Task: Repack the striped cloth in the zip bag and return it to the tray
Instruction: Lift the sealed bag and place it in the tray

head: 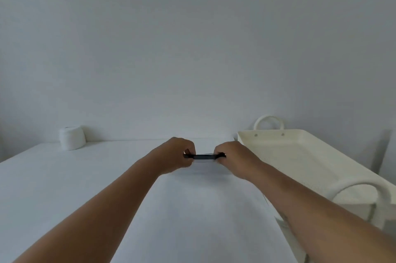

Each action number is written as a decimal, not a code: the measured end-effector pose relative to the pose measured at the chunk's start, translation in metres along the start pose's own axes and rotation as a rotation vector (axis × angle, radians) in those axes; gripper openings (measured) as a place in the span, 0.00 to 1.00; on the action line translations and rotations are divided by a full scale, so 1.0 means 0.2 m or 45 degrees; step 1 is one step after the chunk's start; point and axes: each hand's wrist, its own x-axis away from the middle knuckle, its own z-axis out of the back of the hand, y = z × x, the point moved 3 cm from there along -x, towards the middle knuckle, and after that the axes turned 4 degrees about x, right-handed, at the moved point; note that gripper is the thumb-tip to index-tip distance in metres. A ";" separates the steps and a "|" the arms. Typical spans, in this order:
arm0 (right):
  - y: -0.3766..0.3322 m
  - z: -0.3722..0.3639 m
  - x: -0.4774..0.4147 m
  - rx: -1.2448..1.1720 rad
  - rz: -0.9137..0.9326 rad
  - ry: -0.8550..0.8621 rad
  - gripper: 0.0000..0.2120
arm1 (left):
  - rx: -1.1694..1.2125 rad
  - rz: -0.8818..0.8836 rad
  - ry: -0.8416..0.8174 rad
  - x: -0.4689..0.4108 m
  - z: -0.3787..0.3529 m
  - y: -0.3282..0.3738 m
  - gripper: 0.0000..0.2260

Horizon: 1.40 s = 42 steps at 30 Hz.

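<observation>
From the head view, your left hand (179, 153) and right hand (230, 158) are both stretched out over the white tabletop (85, 187), each grip pinched tight on one end of a thin dark strip, which looks like the zip edge of the bag (203, 156). The bag is held between your hands, just above the tabletop or resting on it (the angle is too flat to tell which), to the left of the tray (300, 155) and apart from it. Judging by that, you look to be at the sealing stage: the cloth seems to be inside, though you cannot confirm it here, since no stripes are visible and only a pale, clear sliver shows under the dark strip. What appears left is to finish closing the zip, then carry the bag right and set it in the tray, which shows nothing inside in the part you can see. The bag reads as flat and slim, seen almost edge on. A white roll (72, 138) stands far left against the wall, well clear of your work.
</observation>
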 end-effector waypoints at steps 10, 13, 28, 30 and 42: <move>-0.12 0.71 -0.38 0.068 0.018 -0.125 0.03 | -0.094 0.058 -0.146 -0.38 0.63 0.25 0.02; -0.13 0.88 -0.43 0.080 -0.001 -0.199 0.03 | -0.025 0.080 -0.178 -0.44 0.76 0.32 0.03; 0.21 1.42 -0.28 0.330 -0.362 -0.494 0.06 | 0.312 0.100 -0.612 -0.85 0.65 0.90 0.07; 0.30 1.46 -0.24 0.330 -0.420 -0.493 0.06 | 0.327 0.074 -0.635 -0.92 0.58 0.96 0.07; 0.88 1.49 -0.19 0.371 -0.578 -0.446 0.05 | 0.425 -0.106 -0.576 -1.28 0.13 1.14 0.06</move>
